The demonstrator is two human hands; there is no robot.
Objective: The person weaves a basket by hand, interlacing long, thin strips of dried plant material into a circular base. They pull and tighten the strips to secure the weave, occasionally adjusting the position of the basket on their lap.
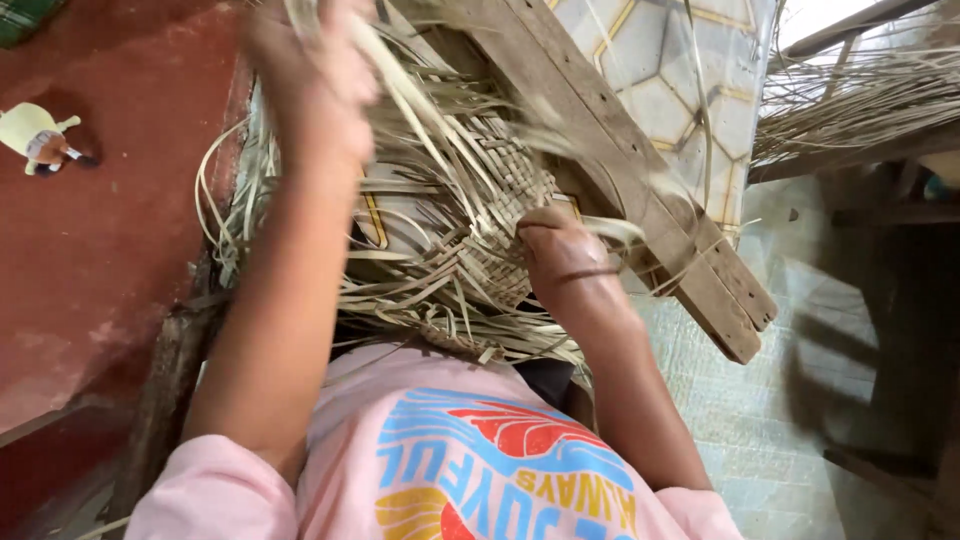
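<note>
A half-woven mat of pale dried leaf strips (470,220) lies on my lap, loose strips sticking out all around it. My left hand (310,75) is raised and blurred at the top, closed around a bunch of long loose strips (400,95). My right hand (560,255) rests on the mat's right edge with its fingers curled, pinching strips against the weave. I wear a pink shirt (430,470) with a colourful print.
A worn wooden beam (640,190) slants from the top centre to the right, behind the mat. More dried strips (860,100) pile at the top right. Patterned tiles (650,90) lie behind, red floor (100,250) at left with a small yellow toy (40,135).
</note>
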